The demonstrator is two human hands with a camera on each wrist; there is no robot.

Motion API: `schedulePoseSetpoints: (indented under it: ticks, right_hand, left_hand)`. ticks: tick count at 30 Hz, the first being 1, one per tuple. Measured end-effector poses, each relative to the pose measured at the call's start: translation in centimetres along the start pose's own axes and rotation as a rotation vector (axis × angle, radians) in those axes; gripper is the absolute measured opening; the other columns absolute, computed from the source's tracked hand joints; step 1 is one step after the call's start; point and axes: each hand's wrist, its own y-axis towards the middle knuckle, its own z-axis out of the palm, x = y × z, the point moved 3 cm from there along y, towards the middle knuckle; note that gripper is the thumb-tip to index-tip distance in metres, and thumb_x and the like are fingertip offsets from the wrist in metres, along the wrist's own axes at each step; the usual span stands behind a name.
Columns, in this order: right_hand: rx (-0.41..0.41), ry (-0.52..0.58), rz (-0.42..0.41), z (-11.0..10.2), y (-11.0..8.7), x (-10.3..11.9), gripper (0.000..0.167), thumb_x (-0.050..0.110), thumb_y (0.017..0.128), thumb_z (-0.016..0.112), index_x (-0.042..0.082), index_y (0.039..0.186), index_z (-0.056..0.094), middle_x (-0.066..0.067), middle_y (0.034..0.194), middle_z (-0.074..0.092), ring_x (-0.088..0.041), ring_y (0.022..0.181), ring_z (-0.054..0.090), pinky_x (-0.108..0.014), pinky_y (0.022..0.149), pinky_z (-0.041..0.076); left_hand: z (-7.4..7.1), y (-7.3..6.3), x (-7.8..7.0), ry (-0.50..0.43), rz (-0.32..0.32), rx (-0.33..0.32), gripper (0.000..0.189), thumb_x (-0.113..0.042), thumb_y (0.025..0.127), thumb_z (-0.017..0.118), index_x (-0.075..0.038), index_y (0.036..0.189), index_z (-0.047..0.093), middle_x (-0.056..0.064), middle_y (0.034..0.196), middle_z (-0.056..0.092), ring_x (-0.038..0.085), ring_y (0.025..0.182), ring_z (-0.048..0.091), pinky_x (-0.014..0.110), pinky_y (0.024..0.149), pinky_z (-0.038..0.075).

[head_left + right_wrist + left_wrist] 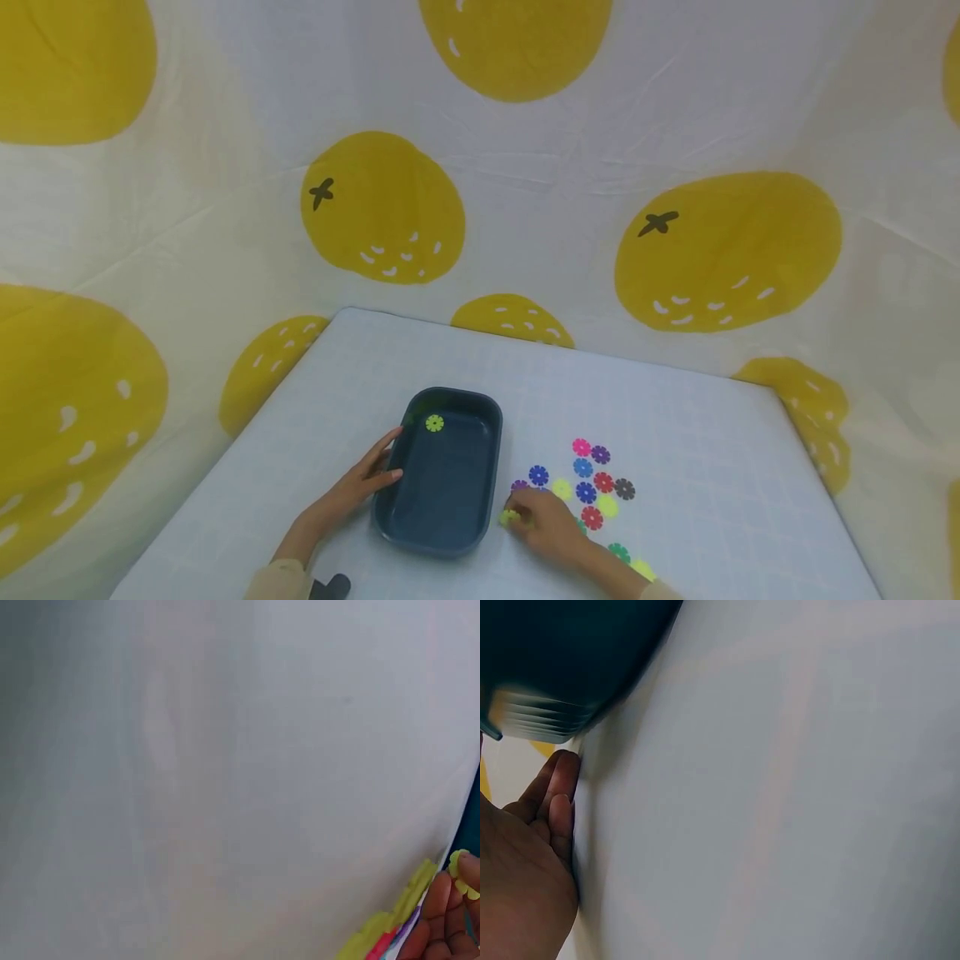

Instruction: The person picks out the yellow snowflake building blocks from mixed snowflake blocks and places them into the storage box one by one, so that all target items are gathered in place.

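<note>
A dark blue tray (442,546) lies on the table with one yellow-green interlocking disc (435,423) inside, near its far left corner. At the tray's left side is my left hand (356,483), its thumb and straight fingers touching the rim; in the left wrist view these fingers (564,780) extend close under the tray's edge (547,724). Just right of the tray, my right hand (551,527) pinches another yellow-green disc (509,517) between thumb and fingers. That held disc (459,864) also shows at the right edge of the right wrist view.
Several notched discs lie scattered right of the tray, among them a pink disc (582,447), a black disc (625,489) and a red disc (592,517). A dark object (333,587) is by the left sleeve. A fruit-print cloth (540,167) hangs behind the white table (675,417).
</note>
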Motion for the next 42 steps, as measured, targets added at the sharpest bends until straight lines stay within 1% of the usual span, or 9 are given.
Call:
schedulePoseSetpoints:
  ticks: [2,5,12,15,23,27,31,35,42]
  right_hand:
    - [-0.022,0.033,0.003,-0.3,-0.1,0.1,0.009,0.015,0.090,0.069,0.021,0.095,0.070,0.013,0.090,0.066,0.000,0.080,0.056,-0.022,0.072,0.052]
    - [-0.032,0.152,0.047,-0.6,-0.2,0.2,0.009,0.012,0.089,0.069,0.017,0.095,0.072,0.007,0.087,0.069,-0.003,0.077,0.058,-0.022,0.068,0.053]
    - [-0.006,0.568,0.373,-1.1,-0.5,0.3,0.016,0.006,0.090,0.068,-0.002,0.104,0.069,-0.008,0.084,0.074,-0.020,0.074,0.073,-0.028,0.067,0.061]
    - [-0.009,0.621,0.459,-1.3,-0.6,0.4,0.021,0.008,0.091,0.068,-0.005,0.107,0.068,-0.012,0.085,0.075,-0.023,0.076,0.075,-0.029,0.068,0.061]
    - [0.015,0.757,0.581,-2.0,-0.6,0.9,0.036,0.007,0.092,0.067,-0.010,0.122,0.061,-0.016,0.093,0.076,-0.025,0.082,0.076,-0.031,0.072,0.061]
    - [0.031,0.818,0.595,-3.0,-0.4,1.4,0.038,0.009,0.093,0.066,-0.011,0.125,0.058,-0.017,0.098,0.076,-0.025,0.086,0.076,-0.028,0.074,0.060]
    - [0.062,0.890,0.550,-4.1,-0.1,2.1,0.035,0.009,0.094,0.064,-0.011,0.123,0.060,-0.019,0.106,0.074,-0.024,0.092,0.075,-0.025,0.076,0.059]
    - [0.087,0.967,0.504,-4.8,0.1,2.6,0.033,0.007,0.094,0.063,-0.012,0.121,0.061,-0.024,0.111,0.071,-0.026,0.097,0.074,-0.029,0.079,0.060]
    - [0.104,1.006,0.473,-5.7,0.0,2.7,0.033,0.005,0.095,0.060,-0.014,0.122,0.060,-0.025,0.110,0.071,-0.027,0.097,0.074,-0.029,0.079,0.060]
  left_hand:
    - [0.0,0.0,0.0,0.001,0.003,0.000,0.071,-0.040,0.098,0.060,-0.042,0.157,0.019,0.016,0.166,0.014,0.047,0.149,0.017,0.065,0.117,0.022]
    - [0.0,-0.1,0.1,0.000,-0.001,0.000,0.072,-0.039,0.098,0.060,-0.041,0.157,0.019,0.017,0.165,0.015,0.047,0.149,0.018,0.064,0.118,0.022]
    - [-0.1,-0.2,-0.1,0.000,-0.001,0.000,0.072,-0.040,0.098,0.060,-0.041,0.157,0.019,0.017,0.165,0.016,0.046,0.149,0.019,0.065,0.117,0.023]
    - [-0.1,-0.3,-0.3,-0.004,-0.005,-0.001,0.072,-0.039,0.098,0.061,-0.041,0.157,0.020,0.016,0.165,0.015,0.046,0.149,0.018,0.065,0.117,0.023]
    - [-0.2,-0.4,-0.3,-0.001,-0.012,-0.010,0.071,-0.040,0.097,0.061,-0.042,0.156,0.021,0.017,0.165,0.016,0.046,0.150,0.016,0.066,0.117,0.022]
    - [-0.1,-0.3,-0.1,0.002,-0.013,-0.005,0.072,-0.042,0.097,0.061,-0.043,0.156,0.019,0.016,0.166,0.014,0.046,0.150,0.015,0.066,0.117,0.021]
    - [-0.1,-0.2,0.0,0.002,-0.017,-0.004,0.071,-0.045,0.097,0.060,-0.045,0.155,0.020,0.013,0.167,0.013,0.045,0.151,0.013,0.066,0.118,0.019]
    - [-0.1,-0.1,0.1,-0.003,-0.018,-0.004,0.070,-0.045,0.097,0.060,-0.047,0.154,0.021,0.012,0.167,0.013,0.045,0.151,0.013,0.066,0.118,0.018]
    - [0.0,0.1,0.1,0.007,-0.003,-0.002,0.072,-0.046,0.096,0.061,-0.045,0.155,0.020,0.012,0.166,0.014,0.045,0.150,0.017,0.065,0.117,0.022]
